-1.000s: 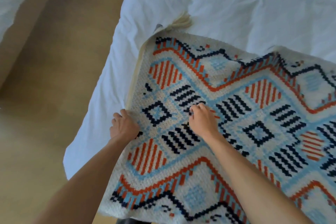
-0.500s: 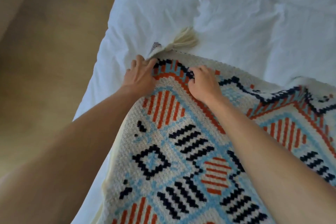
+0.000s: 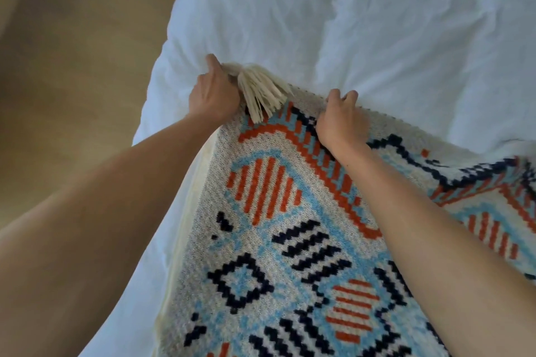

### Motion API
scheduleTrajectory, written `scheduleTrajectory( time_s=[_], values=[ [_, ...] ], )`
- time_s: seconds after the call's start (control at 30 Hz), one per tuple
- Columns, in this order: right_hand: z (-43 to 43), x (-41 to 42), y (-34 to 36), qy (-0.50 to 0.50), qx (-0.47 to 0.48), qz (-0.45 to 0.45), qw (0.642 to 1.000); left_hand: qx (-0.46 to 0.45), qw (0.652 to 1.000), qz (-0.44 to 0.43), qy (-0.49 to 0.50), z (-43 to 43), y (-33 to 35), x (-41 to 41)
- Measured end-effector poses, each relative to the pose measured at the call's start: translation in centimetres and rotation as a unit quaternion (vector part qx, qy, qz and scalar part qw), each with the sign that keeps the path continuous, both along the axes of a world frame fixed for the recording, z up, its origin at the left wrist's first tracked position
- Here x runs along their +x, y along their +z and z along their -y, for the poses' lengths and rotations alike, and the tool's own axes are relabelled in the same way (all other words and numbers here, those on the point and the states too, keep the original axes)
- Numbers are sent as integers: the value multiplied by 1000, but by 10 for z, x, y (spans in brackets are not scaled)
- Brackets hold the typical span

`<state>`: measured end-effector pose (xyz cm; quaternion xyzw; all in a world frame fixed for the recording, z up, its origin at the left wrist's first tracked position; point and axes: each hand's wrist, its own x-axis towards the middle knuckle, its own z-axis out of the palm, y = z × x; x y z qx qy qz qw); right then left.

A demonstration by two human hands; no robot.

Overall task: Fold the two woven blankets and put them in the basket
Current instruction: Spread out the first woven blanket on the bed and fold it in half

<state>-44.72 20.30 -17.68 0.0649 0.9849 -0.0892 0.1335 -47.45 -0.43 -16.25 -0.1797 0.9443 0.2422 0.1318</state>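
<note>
Both arms reach forward, backs of hands up. Left hand (image 3: 213,95) grips the far corner of the woven blanket (image 3: 275,240) beside its cream tassel (image 3: 261,93). Right hand (image 3: 339,122), just to its right, curls its fingers over the far edge. Blanket lies beneath both forearms on white bedding (image 3: 319,23), corner pointing away, length running rightward out of frame.

Two hands seen, L hand (image 3: 213,95) & R hand (image 3: 339,122), both bare; forearms bare too, uncovered to frame edge.
</note>
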Motion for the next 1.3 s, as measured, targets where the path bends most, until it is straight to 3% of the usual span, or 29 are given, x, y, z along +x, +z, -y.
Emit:
scheduleTrajectory(
  time_s=[0.1,0.23,0.3,0.43,0.53,0.63,0.8,0.93,1.17,1.3],
  values=[
    [5,0,3,5,-45,-7,999,-78,997,-11,-27,4,5,-9],
    [30,-32,18,52,-122,-139,981,-49,978,-117,165,29,30,-57],
    [39,-41,21,64,-164,-134,975,-41,971,-127,199,38,35,-66],
    [32,-9,17,76,-188,-8,979,-5,988,-55,143,21,23,-36],
    [20,28,23,81,-171,-36,981,30,991,-75,111,3,17,-4],
    [6,73,27,72,-146,-49,985,-33,996,-77,-12,-5,17,36],
    [-18,172,33,37,-115,-4,993,-137,969,-35,-201,-19,9,123],
    [-38,262,45,2,-82,18,996,-103,959,16,-262,-45,17,191],
    [-80,383,71,-106,-60,162,979,-70,927,103,-355,-95,43,289],
    [-121,434,83,-172,-81,158,969,-74,895,177,-402,-138,57,327]
  ],
)
